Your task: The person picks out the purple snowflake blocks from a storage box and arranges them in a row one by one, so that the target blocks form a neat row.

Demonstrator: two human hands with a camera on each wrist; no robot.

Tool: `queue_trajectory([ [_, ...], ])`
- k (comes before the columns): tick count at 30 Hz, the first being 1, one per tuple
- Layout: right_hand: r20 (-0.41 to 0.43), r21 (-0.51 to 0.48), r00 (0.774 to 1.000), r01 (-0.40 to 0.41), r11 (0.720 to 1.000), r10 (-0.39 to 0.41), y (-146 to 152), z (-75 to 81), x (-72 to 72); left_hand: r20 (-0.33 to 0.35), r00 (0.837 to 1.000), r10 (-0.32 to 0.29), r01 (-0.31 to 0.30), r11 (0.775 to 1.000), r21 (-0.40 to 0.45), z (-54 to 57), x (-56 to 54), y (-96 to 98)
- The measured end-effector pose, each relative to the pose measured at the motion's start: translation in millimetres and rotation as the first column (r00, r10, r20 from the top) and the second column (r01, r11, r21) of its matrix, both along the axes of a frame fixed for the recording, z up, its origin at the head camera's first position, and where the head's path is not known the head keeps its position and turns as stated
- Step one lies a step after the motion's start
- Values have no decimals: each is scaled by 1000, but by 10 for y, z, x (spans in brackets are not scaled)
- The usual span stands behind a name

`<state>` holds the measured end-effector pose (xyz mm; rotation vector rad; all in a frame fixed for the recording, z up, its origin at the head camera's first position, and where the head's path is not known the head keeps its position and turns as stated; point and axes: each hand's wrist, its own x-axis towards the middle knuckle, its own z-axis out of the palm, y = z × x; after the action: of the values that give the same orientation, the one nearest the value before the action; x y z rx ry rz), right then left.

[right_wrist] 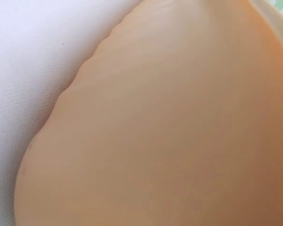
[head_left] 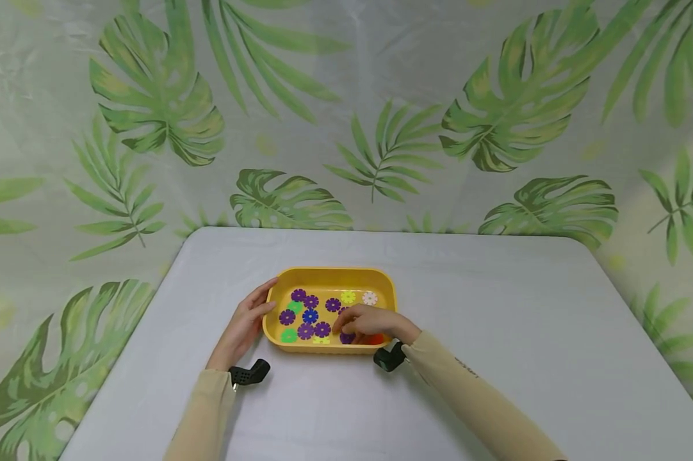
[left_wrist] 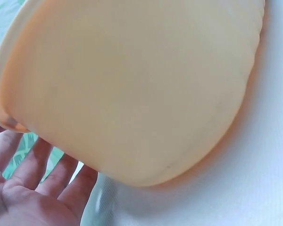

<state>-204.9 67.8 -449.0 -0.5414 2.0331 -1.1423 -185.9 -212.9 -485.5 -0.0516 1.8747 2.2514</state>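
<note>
On the left we see the left hand (head_left: pixel 244 326) resting against the left end of a yellow tray (head_left: pixel 330 276), its fingers straight and relaxed along the tray's outer wall, thumb near the rim. In the left wrist view the open palm (left_wrist: pixel 26 193) lies just beside the tray's rounded outer wall (left_wrist: pixel 132 89), fingers spread and gripping nothing. The tray sits near the middle of a pale grey table (head_left: pixel 496 358), a little toward the front edge. Inside it lie flat flower-shaped pieces: several purple ones (head_left: pixel 305 331), a blue one (head_left: pixel 309 315), green ones (head_left: pixel 289 335), a yellow one (head_left: pixel 348 297) and a white one (head_left: pixel 369 298). Further right, the right hand (head_left: pixel 366 322) reaches into the tray's right half, fingers curled downward over the pieces; we cannot tell whether they grasp one. The right wrist view shows only the tray's wall (right_wrist: pixel 179 132) close up. A leaf-patterned curtain (head_left: pixel 485 121) hangs behind the table.
</note>
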Motion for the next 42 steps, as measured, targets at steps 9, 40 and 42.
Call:
queue_trajectory([
  [9, -134, 24, 990, 39, 999, -35, -37, -31, 29, -27, 1000, -2, 1, 1000, -5, -26, 12, -1],
  [40, -96, -184, 876, 452, 873, -474, 1267, -11, -188, -75, 995, -66, 61, 997, -55, -48, 11, -17],
  [42, -92, -164, 874, 459, 873, -477, 1310, -65, -198, -71, 996, -57, 53, 997, -61, -57, 8, -11],
])
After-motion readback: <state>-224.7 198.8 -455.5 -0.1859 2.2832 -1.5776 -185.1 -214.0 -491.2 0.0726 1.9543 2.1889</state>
